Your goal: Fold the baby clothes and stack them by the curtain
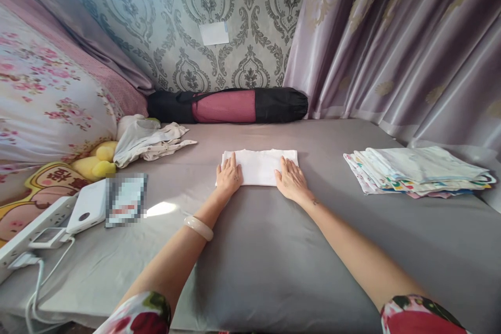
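A white folded cloth (259, 168) lies flat as a wide rectangle on the grey sheet (250, 240), in the middle of the head view. My left hand (229, 175) rests on its left end, fingers stretched forward. On the right end lies my right hand (290, 178), also flat with its fingers out. Neither hand grips the cloth; both palms touch it from above. What kind of cloth it is, I cannot make out.
Folded printed cloths (418, 169) are stacked at the right. Crumpled pale cloths (152, 141) lie at the back left. Along the wall stretches a black and pink rolled bag (223, 106). A power strip (35, 232), white power bank (88, 207) and cables occupy the left edge.
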A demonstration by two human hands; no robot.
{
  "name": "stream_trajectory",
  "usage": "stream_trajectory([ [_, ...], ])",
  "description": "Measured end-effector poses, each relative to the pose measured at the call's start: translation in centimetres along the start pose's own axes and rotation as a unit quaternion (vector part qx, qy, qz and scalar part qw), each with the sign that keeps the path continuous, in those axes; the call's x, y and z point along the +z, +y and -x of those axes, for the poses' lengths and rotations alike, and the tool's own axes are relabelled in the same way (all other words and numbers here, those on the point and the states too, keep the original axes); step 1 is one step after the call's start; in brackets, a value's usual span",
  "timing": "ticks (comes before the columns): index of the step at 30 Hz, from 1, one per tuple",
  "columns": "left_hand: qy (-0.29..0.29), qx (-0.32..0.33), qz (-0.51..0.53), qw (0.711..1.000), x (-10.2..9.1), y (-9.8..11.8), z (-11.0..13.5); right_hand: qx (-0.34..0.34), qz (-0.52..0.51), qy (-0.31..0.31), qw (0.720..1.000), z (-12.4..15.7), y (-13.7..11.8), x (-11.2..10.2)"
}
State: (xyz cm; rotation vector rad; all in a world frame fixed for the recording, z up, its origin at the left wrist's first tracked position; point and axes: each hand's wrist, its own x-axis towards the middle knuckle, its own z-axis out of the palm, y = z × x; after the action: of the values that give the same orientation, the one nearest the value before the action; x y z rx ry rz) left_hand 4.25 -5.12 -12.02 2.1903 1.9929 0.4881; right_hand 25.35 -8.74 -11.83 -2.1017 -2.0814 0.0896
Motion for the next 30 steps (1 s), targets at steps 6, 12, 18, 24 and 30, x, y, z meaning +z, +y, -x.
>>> stream_trajectory([
  [6,-0.035,-0.009,-0.071,0.997,0.0,0.0,0.0,0.037,0.005,-0.021,0.999,-0.5,0.5,-0.1],
  [12,-0.038,0.002,-0.097,0.995,-0.7,-0.1,-0.3,0.056,0.016,-0.027,0.998,-0.7,0.8,-0.6],
  [18,-0.014,0.074,-0.096,0.993,-1.0,1.8,-1.4,-0.015,0.007,-0.002,1.000,-1.9,-1.3,-1.7],
  [24,-0.020,0.154,-0.070,0.985,0.8,4.0,-2.6,-0.115,-0.017,-0.015,0.993,-3.3,-4.0,-1.1],
  [30,-0.043,0.127,-0.058,0.989,2.3,3.3,-2.6,-0.112,-0.017,-0.013,0.993,-3.6,-3.6,0.7],
])
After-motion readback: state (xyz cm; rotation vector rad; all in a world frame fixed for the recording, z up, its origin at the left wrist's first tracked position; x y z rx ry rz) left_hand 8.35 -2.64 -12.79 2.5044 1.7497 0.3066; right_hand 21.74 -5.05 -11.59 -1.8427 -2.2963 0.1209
